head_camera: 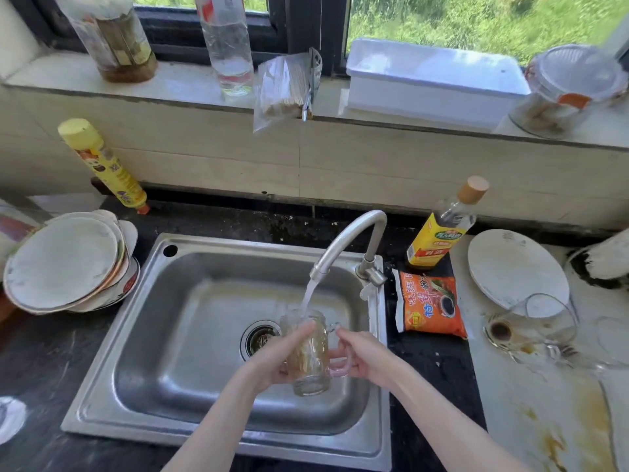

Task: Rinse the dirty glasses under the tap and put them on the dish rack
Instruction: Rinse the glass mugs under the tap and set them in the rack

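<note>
A clear glass mug with brownish residue is held tilted over the steel sink, its mouth under the running stream from the curved tap. My left hand wraps the mug's body from the left. My right hand grips its handle from the right. Two more dirty glasses lie on their sides on the stained white counter to the right: a clear one with a brown base, and another near the frame edge.
A stack of plates stands left of the sink. An orange packet, a yellow-labelled bottle and a white plate sit to the right. Bottles, a jar and a white box line the windowsill.
</note>
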A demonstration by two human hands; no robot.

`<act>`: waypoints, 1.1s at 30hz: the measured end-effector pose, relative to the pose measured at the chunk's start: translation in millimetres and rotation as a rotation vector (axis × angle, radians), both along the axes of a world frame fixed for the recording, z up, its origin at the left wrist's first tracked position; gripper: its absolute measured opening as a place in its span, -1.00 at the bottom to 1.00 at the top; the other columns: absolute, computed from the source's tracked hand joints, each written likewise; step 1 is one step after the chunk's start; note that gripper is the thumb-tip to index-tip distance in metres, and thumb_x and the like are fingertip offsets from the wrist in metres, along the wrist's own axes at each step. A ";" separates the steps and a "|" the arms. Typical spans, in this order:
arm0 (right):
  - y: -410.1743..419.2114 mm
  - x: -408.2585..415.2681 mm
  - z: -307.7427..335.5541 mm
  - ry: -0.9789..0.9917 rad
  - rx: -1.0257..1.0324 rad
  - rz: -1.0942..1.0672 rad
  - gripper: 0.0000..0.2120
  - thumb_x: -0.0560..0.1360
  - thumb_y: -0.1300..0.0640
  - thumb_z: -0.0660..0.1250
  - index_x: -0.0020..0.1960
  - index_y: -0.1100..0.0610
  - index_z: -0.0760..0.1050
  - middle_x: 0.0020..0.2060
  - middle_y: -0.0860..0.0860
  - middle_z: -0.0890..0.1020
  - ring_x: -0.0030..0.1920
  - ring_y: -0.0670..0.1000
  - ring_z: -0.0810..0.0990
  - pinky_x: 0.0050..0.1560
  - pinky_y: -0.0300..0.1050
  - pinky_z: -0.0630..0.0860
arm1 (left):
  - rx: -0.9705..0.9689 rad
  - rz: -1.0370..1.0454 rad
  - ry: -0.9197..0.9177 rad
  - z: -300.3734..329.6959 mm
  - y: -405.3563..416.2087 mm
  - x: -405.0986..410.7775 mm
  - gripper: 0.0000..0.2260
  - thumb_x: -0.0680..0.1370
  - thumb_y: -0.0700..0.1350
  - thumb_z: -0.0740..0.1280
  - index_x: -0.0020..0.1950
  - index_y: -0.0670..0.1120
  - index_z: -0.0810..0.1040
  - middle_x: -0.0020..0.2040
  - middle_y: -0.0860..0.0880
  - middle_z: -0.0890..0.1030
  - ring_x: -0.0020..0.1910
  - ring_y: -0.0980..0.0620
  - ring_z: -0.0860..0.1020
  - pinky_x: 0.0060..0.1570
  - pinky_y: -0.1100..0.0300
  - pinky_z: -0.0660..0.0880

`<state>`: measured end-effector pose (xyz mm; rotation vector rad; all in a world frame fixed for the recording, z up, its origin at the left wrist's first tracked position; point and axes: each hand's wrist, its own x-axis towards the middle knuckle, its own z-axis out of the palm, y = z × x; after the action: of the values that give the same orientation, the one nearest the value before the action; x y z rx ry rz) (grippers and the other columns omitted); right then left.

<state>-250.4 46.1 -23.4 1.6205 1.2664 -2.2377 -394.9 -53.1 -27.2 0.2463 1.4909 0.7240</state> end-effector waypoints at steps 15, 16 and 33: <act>-7.2 -1.2 0.8 -0.018 -0.054 0.028 -0.81 0.61 0.07 0.19 0.03 0.18 0.48 -0.11 0.08 0.67 -0.14 0.01 0.66 -0.11 -0.14 0.58 | -0.030 0.059 -0.012 -13.3 -11.0 -1.3 -0.25 0.26 0.38 0.38 0.29 -0.05 0.42 0.15 -0.14 0.58 0.05 -0.05 0.58 0.01 0.05 0.53; -6.9 -1.5 0.4 0.015 -0.043 0.012 -0.80 0.61 0.09 0.18 0.12 0.18 0.47 -0.02 0.09 0.65 -0.05 0.02 0.65 -0.05 -0.13 0.58 | 0.031 0.090 0.070 -13.8 -10.6 -0.8 -0.22 0.22 0.37 0.41 0.30 -0.04 0.40 0.19 -0.14 0.55 0.07 -0.04 0.56 0.04 0.05 0.52; -8.3 -12.8 -0.7 0.114 0.335 -0.136 -0.86 0.59 0.08 0.23 0.10 0.10 0.47 0.13 0.04 0.52 0.14 -0.03 0.51 0.13 -0.16 0.52 | 0.581 0.170 0.509 6.8 1.2 4.2 -0.42 0.33 -0.28 0.52 0.18 0.10 0.33 0.07 0.14 0.49 -0.03 0.43 0.48 -0.05 0.52 0.38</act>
<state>-263.3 37.8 -24.2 1.7535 1.6871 -2.3252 -390.6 -51.9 -20.4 0.7975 1.7598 1.2970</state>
